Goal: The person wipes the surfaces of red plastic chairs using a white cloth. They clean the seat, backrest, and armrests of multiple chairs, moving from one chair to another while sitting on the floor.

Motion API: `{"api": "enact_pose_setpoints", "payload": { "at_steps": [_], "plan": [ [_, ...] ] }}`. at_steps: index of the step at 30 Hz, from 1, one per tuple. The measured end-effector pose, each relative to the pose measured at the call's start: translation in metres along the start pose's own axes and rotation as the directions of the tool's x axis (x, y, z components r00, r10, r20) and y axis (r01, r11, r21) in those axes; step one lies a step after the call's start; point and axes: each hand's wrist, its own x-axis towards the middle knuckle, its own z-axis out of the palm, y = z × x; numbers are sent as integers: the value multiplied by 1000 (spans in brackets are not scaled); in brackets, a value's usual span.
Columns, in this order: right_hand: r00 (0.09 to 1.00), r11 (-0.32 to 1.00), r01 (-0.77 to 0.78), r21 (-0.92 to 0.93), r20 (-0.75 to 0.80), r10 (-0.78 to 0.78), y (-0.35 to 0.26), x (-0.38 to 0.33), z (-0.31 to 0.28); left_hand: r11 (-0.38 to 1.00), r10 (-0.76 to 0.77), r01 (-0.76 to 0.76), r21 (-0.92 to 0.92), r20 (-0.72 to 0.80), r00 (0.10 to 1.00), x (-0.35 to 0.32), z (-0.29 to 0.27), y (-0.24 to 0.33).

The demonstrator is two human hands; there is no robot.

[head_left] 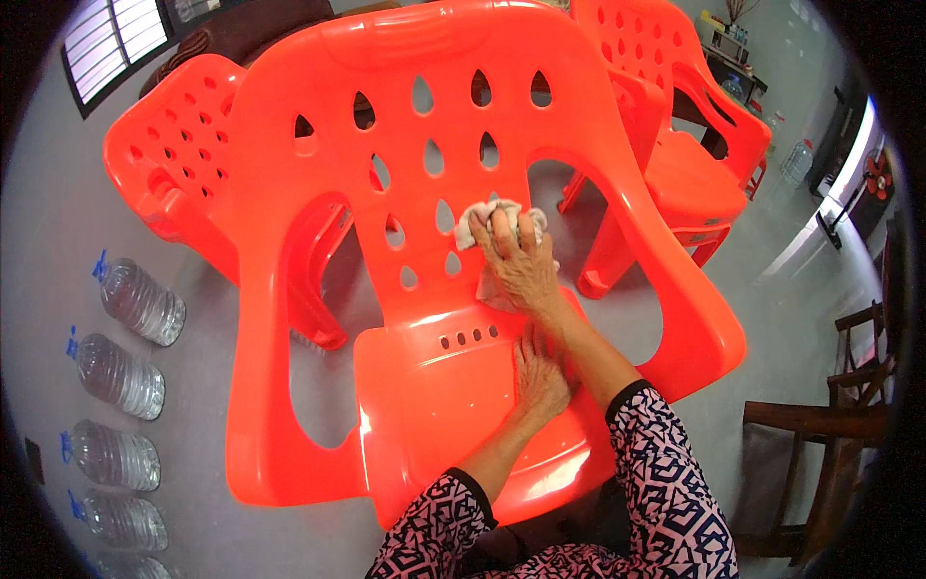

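Note:
A red-orange plastic armchair [453,372] with teardrop holes in its backrest stands right in front of me. My right hand [521,268] is closed over a crumpled whitish cloth [533,224] and presses it against the right side of the lower backrest. A loose end of the cloth hangs down toward the seat. Just below, my left hand [542,378] lies flat on the seat, fingers stretched toward the backrest and nothing in them. The right wrist partly covers the left hand's fingertips.
Similar red-orange chairs stand behind, one at the left [183,145] and another at the right [690,179]. Several large clear bottles with blue caps [121,376] line the floor at left. Dark wooden furniture [820,420] stands at right, near a red fan [877,176].

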Motion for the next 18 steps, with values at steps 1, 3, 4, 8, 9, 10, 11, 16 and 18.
{"api": "enact_pose_setpoints", "payload": {
  "at_steps": [1,3,4,8,9,10,11,16,18],
  "plan": [
    [1000,999,26,48,6,-26,-3,-9,3,1000,-14,13,11,70,997,1,1,-2],
    [997,985,78,152,11,-81,-14,-25,8,998,-54,46,41,206,977,3,5,-11],
    [992,945,124,304,-21,-124,-15,-32,5,999,-23,19,27,157,987,3,6,-10],
    [998,898,41,437,14,-53,-11,-4,1,996,84,-84,-5,-43,996,-3,12,-5],
    [998,898,5,440,-53,21,-9,20,-8,995,99,-101,-13,-85,991,-5,13,-6],
    [988,894,-38,447,-115,100,-6,44,-12,995,74,-81,-55,-111,991,-6,12,-4],
    [968,879,-81,469,-174,182,-6,68,-10,993,43,-56,-100,-133,990,-8,10,-3],
    [950,948,-192,253,-196,244,-3,141,-7,974,72,-67,215,-12,997,-8,2,7],
    [963,966,-208,152,-140,230,-14,134,-14,752,159,-81,654,-60,985,-12,6,14]
  ]
}}
